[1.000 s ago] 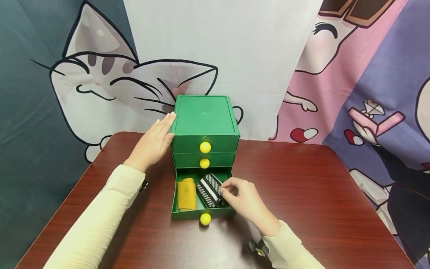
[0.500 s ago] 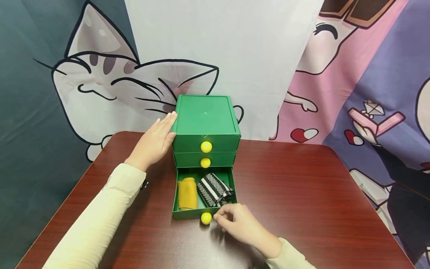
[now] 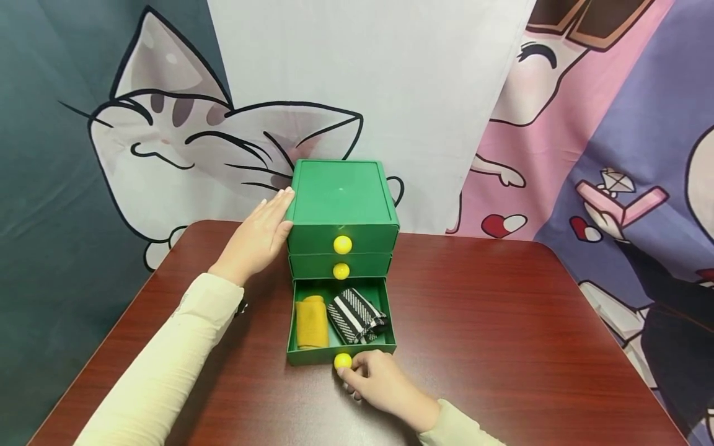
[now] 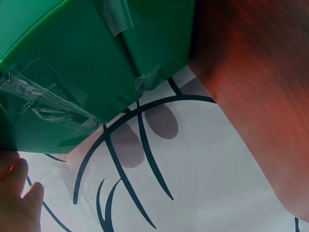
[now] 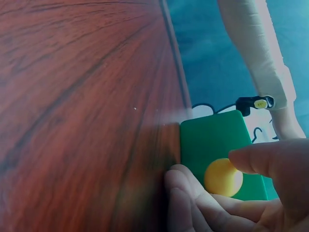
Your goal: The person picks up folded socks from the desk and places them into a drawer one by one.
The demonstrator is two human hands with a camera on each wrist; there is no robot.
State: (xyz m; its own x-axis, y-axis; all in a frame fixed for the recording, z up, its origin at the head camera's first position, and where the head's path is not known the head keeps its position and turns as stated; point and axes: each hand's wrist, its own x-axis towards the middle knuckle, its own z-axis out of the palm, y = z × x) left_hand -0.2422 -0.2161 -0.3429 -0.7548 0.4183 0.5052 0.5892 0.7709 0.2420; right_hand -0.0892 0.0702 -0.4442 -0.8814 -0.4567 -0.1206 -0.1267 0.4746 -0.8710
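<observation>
A small green drawer cabinet (image 3: 343,192) stands on the table with its bottom drawer (image 3: 310,356) pulled out. In that drawer lie a folded mustard-yellow cloth (image 3: 312,323) on the left and a folded black-and-white patterned cloth (image 3: 354,314) on the right. My left hand (image 3: 253,235) rests with extended fingers against the cabinet's left side. At the drawer front, my right hand (image 3: 382,384) holds the round yellow knob (image 5: 222,178) between thumb and curled fingers.
Two upper drawers, each with a yellow knob (image 3: 343,244), are closed. The dark red wooden table (image 3: 474,322) spreads around the cabinet. Behind it hangs a printed cloth backdrop (image 3: 424,111) with cartoon figures. Clear tape (image 4: 53,99) sticks to the cabinet.
My right hand has left the patterned cloth, moved down and left to the bottom drawer's knob, and taken hold of it. My left hand stays against the cabinet.
</observation>
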